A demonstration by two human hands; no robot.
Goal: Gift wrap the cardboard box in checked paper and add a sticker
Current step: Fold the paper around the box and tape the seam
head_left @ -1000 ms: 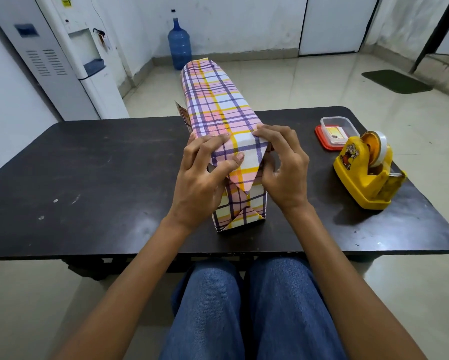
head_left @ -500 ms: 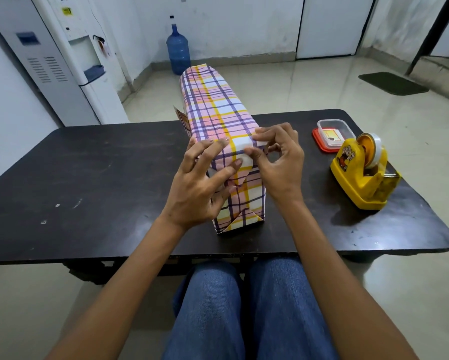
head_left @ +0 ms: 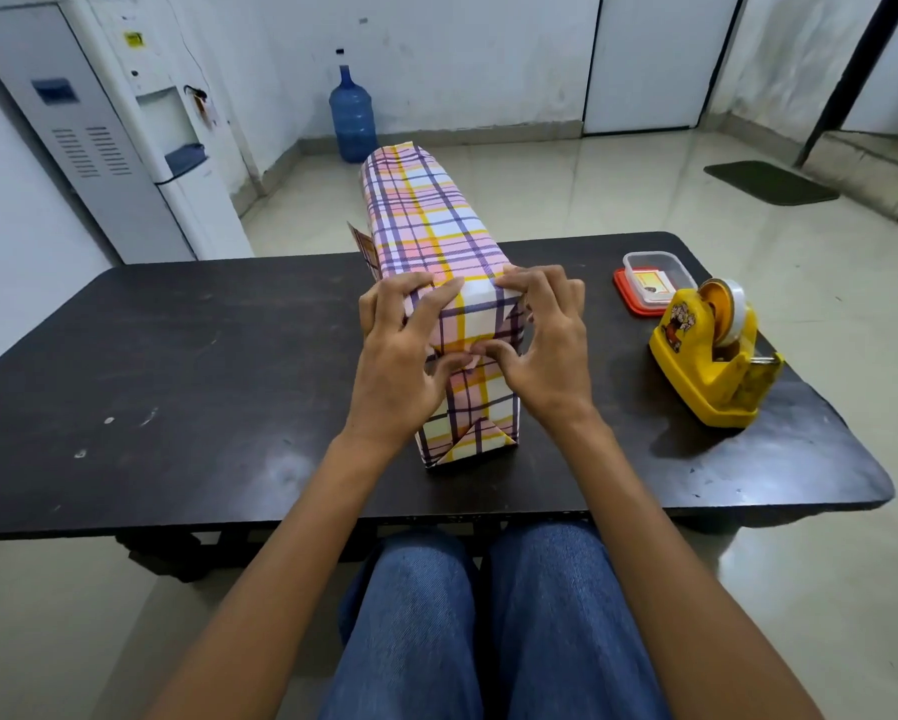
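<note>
Cardboard box (head_left: pixel 467 407), sheathed in checked paper (head_left: pixel 426 226), was laid mid-way along the counter (head_left: pixel 176 356), long axis run front edge to back, its near-end fold pinched flat by left grip (head_left: pixel 400 366) and right grip (head_left: pixel 550 356), tape dispenser (head_left: pixel 712 366) nearer the right.

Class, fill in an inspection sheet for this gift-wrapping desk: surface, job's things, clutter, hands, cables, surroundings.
Surface: dark table, scuffed.
Job's things: wrapped box, checked paper, lying flat; near-end flap folded down; no sticker seen on it.
Clutter: yellow tape dispenser and clear tub on red lid, right side.
Hands: left hand and right hand grip the near end, thumbs pressing the flap.
Cables: nothing seen.
Surroundings: water dispenser, blue bottle, floor mat.
</note>
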